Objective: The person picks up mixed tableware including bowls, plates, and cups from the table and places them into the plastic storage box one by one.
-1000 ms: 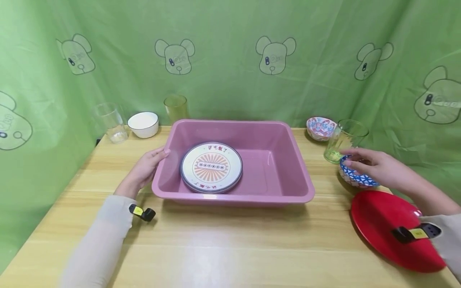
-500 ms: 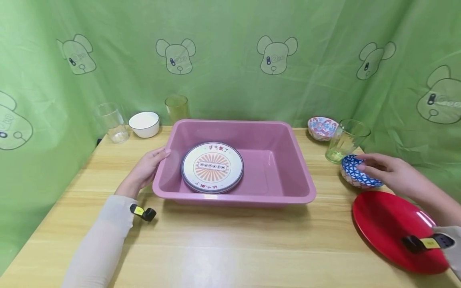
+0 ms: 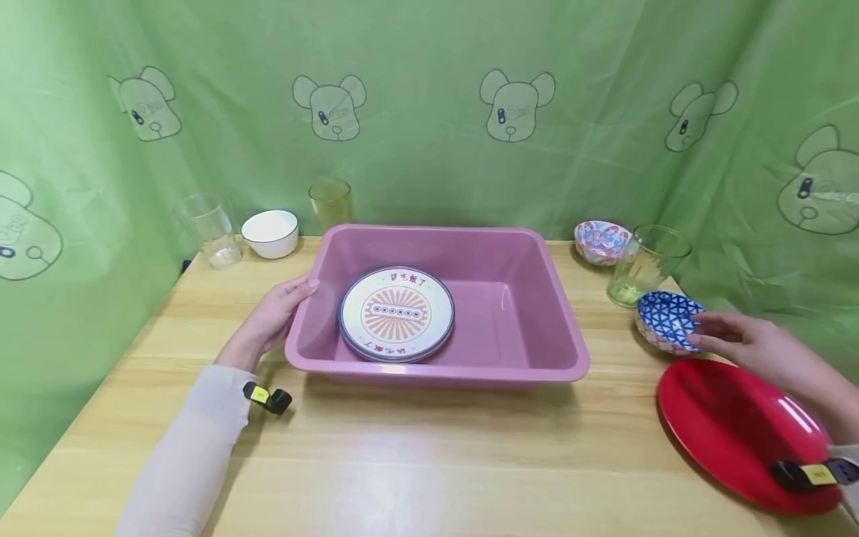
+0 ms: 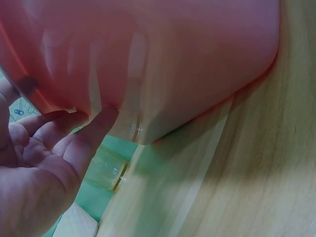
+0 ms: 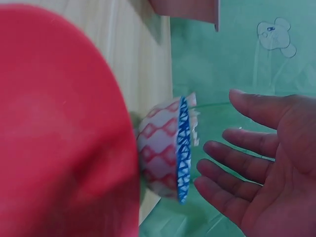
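A pink plastic tub [image 3: 496,321] stands mid-table, with a stack of round patterned plates [image 3: 397,313] in its left half. My left hand [image 3: 275,313] grips the tub's left rim; in the left wrist view its fingers [image 4: 103,123] touch the outer wall. My right hand [image 3: 751,343] hovers with extended fingers at the right side of a blue-and-white patterned bowl [image 3: 667,321]. The right wrist view has a gap between those fingers [image 5: 232,158] and the rim of the bowl [image 5: 163,148]. A red plate [image 3: 731,425] lies in front of this bowl, partly below my right forearm.
Behind the bowl stand a greenish glass [image 3: 644,265] and a pink-and-blue bowl [image 3: 600,242]. At the back left are a clear glass [image 3: 218,235], a white bowl [image 3: 271,233] and a yellowish glass [image 3: 331,201]. Green curtain [image 3: 429,112] closes off the back and sides.
My right hand has moved rightward, from over the blue-and-white bowl to its right edge, exposing more of the bowl. My left hand and the tub have stayed in place.
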The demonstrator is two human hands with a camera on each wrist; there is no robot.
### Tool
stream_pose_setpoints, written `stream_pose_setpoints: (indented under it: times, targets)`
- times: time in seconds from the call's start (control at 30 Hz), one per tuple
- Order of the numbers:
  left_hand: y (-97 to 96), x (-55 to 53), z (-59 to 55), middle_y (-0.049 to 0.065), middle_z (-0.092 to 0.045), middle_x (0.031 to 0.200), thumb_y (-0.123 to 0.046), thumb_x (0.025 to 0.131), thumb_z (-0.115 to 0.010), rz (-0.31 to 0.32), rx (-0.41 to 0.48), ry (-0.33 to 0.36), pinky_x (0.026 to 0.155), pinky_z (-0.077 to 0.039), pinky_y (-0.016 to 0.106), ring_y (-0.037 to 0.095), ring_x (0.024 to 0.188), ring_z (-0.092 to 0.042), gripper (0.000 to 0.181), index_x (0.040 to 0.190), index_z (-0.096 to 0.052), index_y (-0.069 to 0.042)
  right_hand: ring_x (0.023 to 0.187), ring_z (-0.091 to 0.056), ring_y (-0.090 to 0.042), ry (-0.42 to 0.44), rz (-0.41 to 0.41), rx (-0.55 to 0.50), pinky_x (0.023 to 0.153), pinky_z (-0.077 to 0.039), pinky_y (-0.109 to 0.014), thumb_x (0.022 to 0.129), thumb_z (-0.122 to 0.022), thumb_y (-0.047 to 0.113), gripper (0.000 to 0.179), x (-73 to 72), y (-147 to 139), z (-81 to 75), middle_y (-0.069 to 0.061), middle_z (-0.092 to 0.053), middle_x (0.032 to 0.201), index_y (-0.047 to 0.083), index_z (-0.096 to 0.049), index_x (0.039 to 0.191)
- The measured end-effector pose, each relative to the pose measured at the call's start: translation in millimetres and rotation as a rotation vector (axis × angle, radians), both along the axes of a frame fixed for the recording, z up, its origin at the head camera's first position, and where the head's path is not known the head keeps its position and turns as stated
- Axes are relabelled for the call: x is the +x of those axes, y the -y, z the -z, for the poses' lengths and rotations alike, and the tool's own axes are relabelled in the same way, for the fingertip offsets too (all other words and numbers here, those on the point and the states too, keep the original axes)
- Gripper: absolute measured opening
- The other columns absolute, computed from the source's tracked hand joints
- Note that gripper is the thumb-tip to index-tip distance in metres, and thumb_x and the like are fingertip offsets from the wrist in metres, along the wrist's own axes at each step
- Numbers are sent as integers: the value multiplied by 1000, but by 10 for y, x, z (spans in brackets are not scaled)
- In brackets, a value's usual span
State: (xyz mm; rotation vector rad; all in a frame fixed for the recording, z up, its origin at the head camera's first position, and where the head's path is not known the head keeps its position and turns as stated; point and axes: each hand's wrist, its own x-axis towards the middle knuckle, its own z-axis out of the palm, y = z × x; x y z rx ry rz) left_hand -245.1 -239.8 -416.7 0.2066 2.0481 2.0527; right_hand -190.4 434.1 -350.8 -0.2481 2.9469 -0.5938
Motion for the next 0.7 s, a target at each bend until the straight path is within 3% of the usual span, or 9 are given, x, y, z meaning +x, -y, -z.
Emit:
stream_pose_setpoints:
  times: [0.07, 0.17, 0.4, 0.57, 0.7]
  targets:
    - [-3, -4, 2, 32, -46, 138, -35, 104, -48, 2, -1, 4, 90, -55, 40, 32, 113, -61, 58, 150, -35, -2, 114, -43, -62, 19, 5, 12, 82, -40, -71, 100, -56, 36, 64, 10, -45, 36, -39, -51, 126, -12, -40, 139]
    - [-4, -16, 6, 32, -46, 138, -35, 103, -49, 0, -3, 5, 89, -55, 40, 33, 114, -61, 59, 150, -35, -2, 114, -40, -64, 21, 23, 47, 83, -36, -75, 99, -57, 40, 68, 19, -109, 80, -41, -47, 128, -13, -39, 138]
    - [-7, -26, -5, 32, -47, 137, -36, 103, -49, -1, -6, -4, 90, -55, 40, 35, 115, -59, 60, 149, -36, -1, 109, -43, -65, 1, 36, 84, 78, -40, -73, 97, -59, 40, 71, 6, -263, 177, -45, -47, 124, -17, -39, 134]
    - [-2, -26, 3, 34, -44, 138, -34, 103, -49, 10, 12, -10, 91, -54, 41, 37, 117, -58, 60, 150, -33, 1, 106, -45, -65, -20, 90, 107, 75, -44, -70, 95, -61, 43, 80, -9, -358, 229, -47, -43, 123, -21, -33, 134]
    - [4, -20, 5, 34, -44, 139, -34, 103, -49, 6, 16, -7, 92, -54, 41, 38, 118, -57, 60, 150, -33, 1, 108, -43, -66, 33, 86, 127, 79, -41, -72, 96, -59, 47, 88, -27, -418, 251, -47, -41, 124, -26, -28, 133]
